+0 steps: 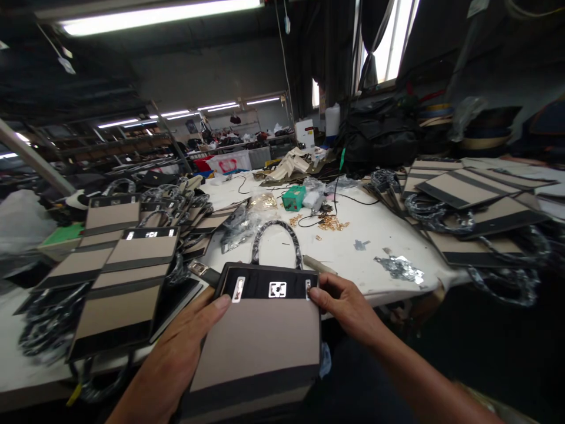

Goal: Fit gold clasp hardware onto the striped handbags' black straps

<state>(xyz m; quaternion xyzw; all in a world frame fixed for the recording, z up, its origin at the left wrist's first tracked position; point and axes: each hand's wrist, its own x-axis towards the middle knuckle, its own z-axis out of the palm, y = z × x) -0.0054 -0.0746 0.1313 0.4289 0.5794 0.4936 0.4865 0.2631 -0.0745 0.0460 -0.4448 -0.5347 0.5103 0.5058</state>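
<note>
I hold a taupe and black bag panel (260,347) in front of me, over the near edge of the white table (353,253). Its black top band carries silver metal fittings (277,289), and a wrapped black handle (276,232) loops up from it. My left hand (176,359) grips the panel's left side, thumb on the black band. At the top right corner my right hand (346,306) is closed on the panel, its thumb beside a small silver fitting.
Stacks of matching panels lie left (123,277) and right (477,200). Loose gold hardware (329,222), a green box (293,197), black cables, plastic-bagged parts and silvery scraps (399,268) dot the table. A black bag (379,138) stands behind.
</note>
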